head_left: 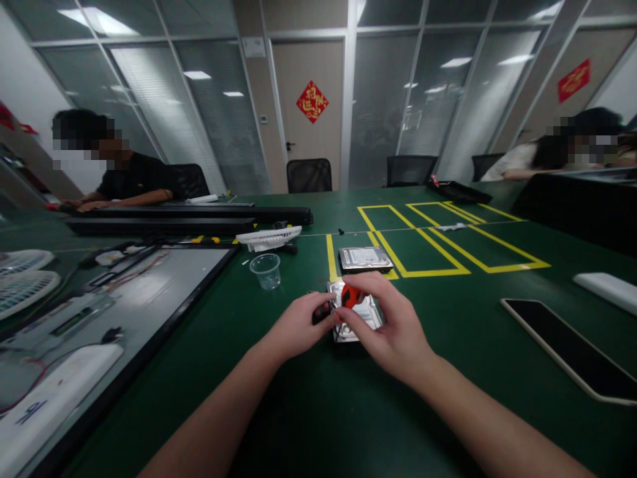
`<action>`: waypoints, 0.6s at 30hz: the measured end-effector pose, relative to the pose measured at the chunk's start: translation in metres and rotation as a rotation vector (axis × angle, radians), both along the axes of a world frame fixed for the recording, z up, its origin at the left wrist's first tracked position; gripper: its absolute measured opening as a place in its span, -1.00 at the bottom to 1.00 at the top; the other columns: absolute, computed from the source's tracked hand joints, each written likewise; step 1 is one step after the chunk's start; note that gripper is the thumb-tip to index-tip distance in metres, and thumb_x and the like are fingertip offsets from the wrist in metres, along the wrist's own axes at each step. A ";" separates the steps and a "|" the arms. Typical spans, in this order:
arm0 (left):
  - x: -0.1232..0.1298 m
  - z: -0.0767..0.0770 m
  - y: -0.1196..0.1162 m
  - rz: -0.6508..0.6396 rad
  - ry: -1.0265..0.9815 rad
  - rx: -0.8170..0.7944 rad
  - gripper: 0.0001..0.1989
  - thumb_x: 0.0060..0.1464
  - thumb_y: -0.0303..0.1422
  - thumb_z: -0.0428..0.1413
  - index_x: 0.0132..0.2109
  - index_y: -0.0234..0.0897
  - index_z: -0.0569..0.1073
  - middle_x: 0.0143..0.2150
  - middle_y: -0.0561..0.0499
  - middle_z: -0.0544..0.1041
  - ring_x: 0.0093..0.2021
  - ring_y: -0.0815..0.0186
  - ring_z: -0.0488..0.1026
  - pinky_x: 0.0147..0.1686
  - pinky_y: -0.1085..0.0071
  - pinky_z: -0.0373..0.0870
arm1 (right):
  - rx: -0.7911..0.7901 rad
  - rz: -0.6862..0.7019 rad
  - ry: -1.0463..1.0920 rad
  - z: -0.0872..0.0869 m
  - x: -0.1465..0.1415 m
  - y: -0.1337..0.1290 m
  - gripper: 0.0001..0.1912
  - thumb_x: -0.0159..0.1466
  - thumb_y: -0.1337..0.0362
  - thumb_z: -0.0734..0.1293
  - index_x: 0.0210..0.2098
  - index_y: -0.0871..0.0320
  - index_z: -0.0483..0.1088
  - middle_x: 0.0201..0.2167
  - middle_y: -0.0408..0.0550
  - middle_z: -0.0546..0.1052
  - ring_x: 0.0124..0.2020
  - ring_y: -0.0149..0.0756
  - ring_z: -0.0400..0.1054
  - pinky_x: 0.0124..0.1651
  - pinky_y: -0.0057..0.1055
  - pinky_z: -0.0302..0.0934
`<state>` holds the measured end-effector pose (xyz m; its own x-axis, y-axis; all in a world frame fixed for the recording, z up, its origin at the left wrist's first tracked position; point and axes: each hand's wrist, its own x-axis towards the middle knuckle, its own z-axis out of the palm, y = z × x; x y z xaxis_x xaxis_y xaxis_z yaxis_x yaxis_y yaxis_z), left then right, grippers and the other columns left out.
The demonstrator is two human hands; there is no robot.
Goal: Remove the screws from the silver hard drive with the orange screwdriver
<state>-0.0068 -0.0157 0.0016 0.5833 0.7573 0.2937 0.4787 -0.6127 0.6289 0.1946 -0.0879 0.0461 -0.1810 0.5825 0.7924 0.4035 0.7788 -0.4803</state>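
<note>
Clear cup (265,273): upright, tippable if knocked. Left hand (301,325): fingers bent at front hard drive (368,312), grip cannot be told; slack bracing may let drive skid on green table (458,318). Orange-black handle (351,296): over drive, pinched by right hand (398,325); tilting could cause slip, scratching.

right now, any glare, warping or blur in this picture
Head view, top: light glare in the glass partition, which leans outward at both sides; head view, bottom: the green table darkens; head view, middle: fine detail on the orange object is soft.
</note>
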 end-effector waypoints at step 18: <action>0.000 0.001 -0.001 0.012 0.010 -0.012 -0.79 0.35 -0.23 0.20 -0.01 -0.26 0.59 -0.07 -0.09 0.61 -0.12 0.14 0.53 -0.09 0.27 0.42 | -0.002 -0.005 0.016 0.001 -0.001 -0.003 -0.55 0.42 0.36 0.40 0.26 -0.04 0.37 0.01 -0.01 0.54 -0.02 -0.18 0.50 0.05 -0.17 0.47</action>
<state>-0.0066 -0.0165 0.0029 0.5771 0.7677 0.2785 0.4922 -0.5990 0.6316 0.1934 -0.0906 0.0472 -0.1654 0.5848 0.7941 0.3997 0.7759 -0.4881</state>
